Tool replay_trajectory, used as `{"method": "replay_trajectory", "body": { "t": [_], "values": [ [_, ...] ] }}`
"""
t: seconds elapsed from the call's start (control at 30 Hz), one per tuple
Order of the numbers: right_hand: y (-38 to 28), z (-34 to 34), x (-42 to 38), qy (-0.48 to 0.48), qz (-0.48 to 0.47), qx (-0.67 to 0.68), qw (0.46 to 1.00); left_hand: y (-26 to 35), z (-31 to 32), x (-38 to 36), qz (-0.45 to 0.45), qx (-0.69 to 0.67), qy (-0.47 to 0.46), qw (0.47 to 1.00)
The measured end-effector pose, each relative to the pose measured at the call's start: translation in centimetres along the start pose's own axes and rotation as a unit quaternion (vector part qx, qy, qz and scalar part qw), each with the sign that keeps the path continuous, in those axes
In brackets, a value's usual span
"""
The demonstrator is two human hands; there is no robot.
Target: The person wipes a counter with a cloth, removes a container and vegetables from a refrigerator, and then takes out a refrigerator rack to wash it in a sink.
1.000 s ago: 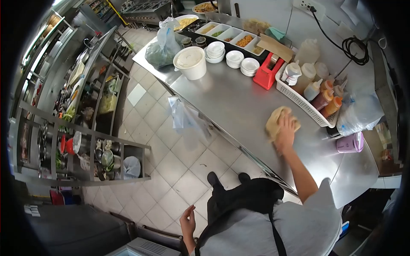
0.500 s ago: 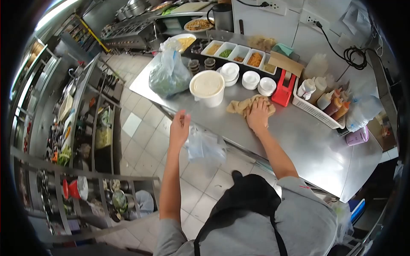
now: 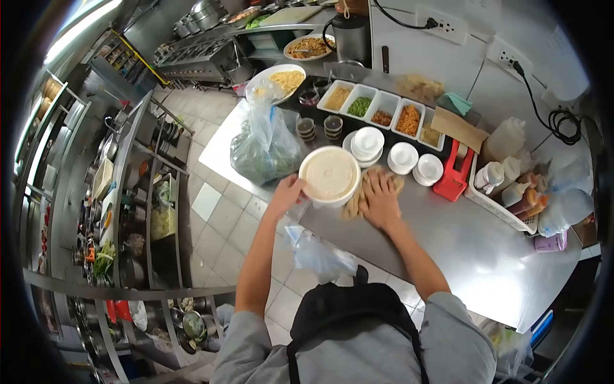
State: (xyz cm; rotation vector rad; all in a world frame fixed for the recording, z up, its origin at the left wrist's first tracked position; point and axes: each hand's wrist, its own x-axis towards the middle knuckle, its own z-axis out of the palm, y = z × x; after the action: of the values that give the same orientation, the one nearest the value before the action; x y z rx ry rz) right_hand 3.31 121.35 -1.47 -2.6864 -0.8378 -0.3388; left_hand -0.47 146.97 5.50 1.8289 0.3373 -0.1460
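My left hand (image 3: 289, 196) is at the left side of a round white tub (image 3: 329, 175) with a pale lid, thumb and fingers closing on its edge near the counter's front. Whether the tub's base touches the counter is hidden. Just right of the tub, my right hand (image 3: 382, 203) presses a tan cloth (image 3: 391, 182) onto the steel counter (image 3: 441, 237), fingers over the fabric. A knotted clear plastic bag with green contents (image 3: 263, 147) stands left of the tub. Stacked small white bowls (image 3: 367, 143) sit behind the cloth.
White trays of chopped food (image 3: 360, 106) line the back. On the right are a red tape dispenser (image 3: 453, 179) and a white basket of squeeze bottles (image 3: 505, 201). A plastic bag (image 3: 316, 253) hangs at the counter's front edge. Shelving (image 3: 144, 192) stands left across the tiled floor.
My left hand has gone from free air to the tub's side. The tub sits closer to the front edge, and my right hand has slid the cloth left, toward it. The view has shifted.
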Motion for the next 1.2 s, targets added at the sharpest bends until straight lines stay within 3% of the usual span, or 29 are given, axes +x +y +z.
{"method": "replay_trajectory", "body": {
  "t": [0.23, 0.3, 0.33, 0.4, 0.47, 0.53, 0.57, 0.63, 0.67, 0.7, 0.77, 0.87, 0.93, 1.0, 1.1, 1.13, 1.2],
  "values": [
    [-3.7, -2.8, -7.2, -0.073, 0.028, 0.062, 0.995, -1.8, -3.2, -0.6, 0.0, -0.044, -0.048, 0.998],
    [-3.0, -3.3, -9.5, -0.056, 0.153, -0.03, 0.986, -2.4, -4.4, 0.0, 0.014, -0.033, -0.078, 0.996],
    [-2.9, -3.5, -9.7, -0.056, 0.168, -0.038, 0.983, -2.6, -5.0, 0.1, 0.027, -0.025, -0.09, 0.995],
    [-2.6, -3.6, -9.1, 0.021, 0.292, -0.107, 0.95, -2.2, -6.0, 0.5, 0.035, -0.018, -0.119, 0.992],
    [-3.2, -2.9, -5.0, -0.028, 0.354, -0.037, 0.934, -1.3, -7.1, 1.0, 0.121, 0.12, -0.119, 0.978],
    [-3.3, 0.6, -1.3, 0.025, 0.321, -0.003, 0.947, -0.1, -7.1, 1.0, 0.124, 0.089, -0.13, 0.98],
    [-4.8, -0.6, 0.3, -0.028, 0.305, -0.031, 0.952, 0.2, -7.1, 1.3, 0.113, 0.078, -0.147, 0.98],
    [-6.8, 1.1, -0.2, 0.025, 0.256, -0.047, 0.965, 1.0, -6.8, 1.4, 0.108, 0.061, -0.167, 0.978],
    [-7.6, 1.8, -1.6, 0.061, 0.221, -0.063, 0.971, 1.3, -6.4, 1.5, 0.113, 0.046, -0.17, 0.978],
    [-8.3, 1.3, -3.7, 0.074, 0.256, -0.076, 0.961, 1.3, -5.8, 1.6, 0.1, 0.002, -0.188, 0.977],
    [-9.8, -0.3, -9.1, 0.067, 0.212, -0.055, 0.973, 1.5, -3.1, 1.5, 0.079, -0.074, -0.209, 0.972],
    [-8.1, -3.7, -19.2, 0.058, 0.241, -0.054, 0.967, 0.6, 1.1, 2.4, 0.076, -0.101, -0.242, 0.962],
    [-3.4, -4.4, -25.8, 0.091, 0.38, -0.082, 0.917, -0.5, 3.2, 2.7, 0.079, -0.084, -0.279, 0.953],
    [-0.3, -6.5, -31.5, 0.303, 0.51, -0.144, 0.792, -1.5, 5.8, 2.4, 0.096, -0.093, -0.257, 0.957],
    [2.0, -8.8, -39.4, 0.459, 0.53, -0.045, 0.712, -0.1, 8.3, -2.1, 0.087, -0.158, -0.278, 0.943],
    [1.1, -9.7, -41.1, 0.518, 0.514, 0.018, 0.684, -1.6, 9.2, -3.0, 0.073, -0.205, -0.204, 0.954],
    [-2.6, -10.9, -42.9, 0.605, 0.504, 0.08, 0.611, -5.8, 11.3, -4.9, 0.064, -0.198, -0.208, 0.956]
  ]
}}
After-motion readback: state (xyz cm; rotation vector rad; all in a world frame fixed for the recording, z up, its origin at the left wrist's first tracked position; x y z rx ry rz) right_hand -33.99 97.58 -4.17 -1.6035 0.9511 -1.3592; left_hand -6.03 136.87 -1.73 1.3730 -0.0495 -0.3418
